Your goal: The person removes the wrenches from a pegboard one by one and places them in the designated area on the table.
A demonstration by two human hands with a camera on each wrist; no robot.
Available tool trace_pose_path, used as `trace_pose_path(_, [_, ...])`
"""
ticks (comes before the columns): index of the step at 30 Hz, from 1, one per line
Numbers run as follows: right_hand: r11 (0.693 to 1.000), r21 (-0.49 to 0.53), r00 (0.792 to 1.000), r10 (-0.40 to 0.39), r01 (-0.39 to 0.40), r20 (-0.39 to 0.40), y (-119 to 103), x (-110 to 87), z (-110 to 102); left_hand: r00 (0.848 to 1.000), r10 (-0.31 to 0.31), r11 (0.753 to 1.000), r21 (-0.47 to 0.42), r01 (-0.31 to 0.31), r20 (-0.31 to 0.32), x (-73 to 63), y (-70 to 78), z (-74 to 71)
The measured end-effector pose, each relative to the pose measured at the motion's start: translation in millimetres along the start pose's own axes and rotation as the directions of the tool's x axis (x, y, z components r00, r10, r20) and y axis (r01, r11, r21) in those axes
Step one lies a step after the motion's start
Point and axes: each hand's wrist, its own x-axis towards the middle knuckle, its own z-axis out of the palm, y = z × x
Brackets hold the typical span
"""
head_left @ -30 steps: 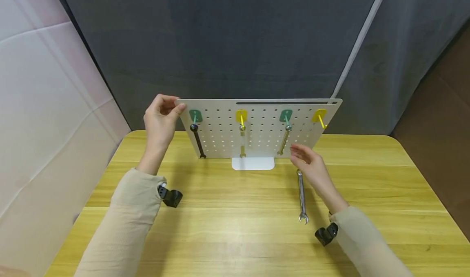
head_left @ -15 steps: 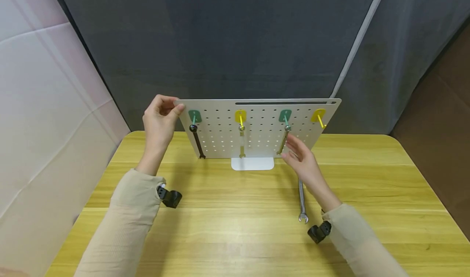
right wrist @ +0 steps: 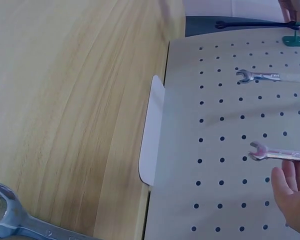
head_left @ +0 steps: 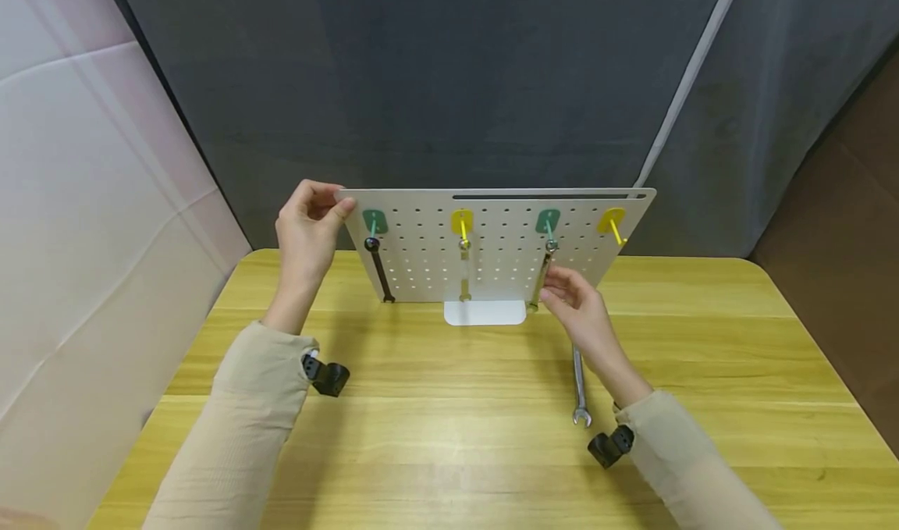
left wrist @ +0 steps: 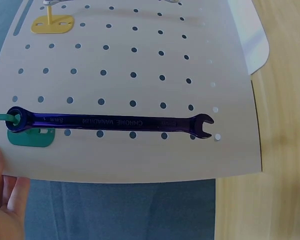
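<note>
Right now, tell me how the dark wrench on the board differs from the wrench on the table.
The dark wrench is bluish-black; the table wrench is shiny silver. The dark wrench hangs from a green hook, while the table wrench lies on the table. Both have a forked end.

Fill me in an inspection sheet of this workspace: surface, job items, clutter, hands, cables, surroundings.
Surface: light wood-grain table.
Job items: pegboard on a white foot; dark wrench on the left green hook, second wrench on the left yellow hook, third wrench at the right green hook; right yellow hook bare; loose wrench on the table, partly behind the right arm.
Clutter: nothing seen.
Hands: left hand pinches the pegboard's upper left corner; right hand has its fingers at the third wrench, whether pinching it cannot be told.
Cables: nothing seen.
Surroundings: dark grey backdrop, pale sheet left, brown panel right.
</note>
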Motion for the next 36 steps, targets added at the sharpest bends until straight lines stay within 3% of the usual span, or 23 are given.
trace_pose_path(13, [0.997,0.072,0.997,0.045,-0.041,-0.058,-8.1,-9.1,0.8,1.000,0.006,1.000,0.012,-0.006,0.003,1.2,0.6,0.6])
trace_pose_path(36, [0.984,0.144,0.994,0.109,-0.104,-0.028,-25.2,-21.2,-4.5,1.000,-0.007,1.000,-0.004,0.007,0.006,-0.5,0.4,-0.2])
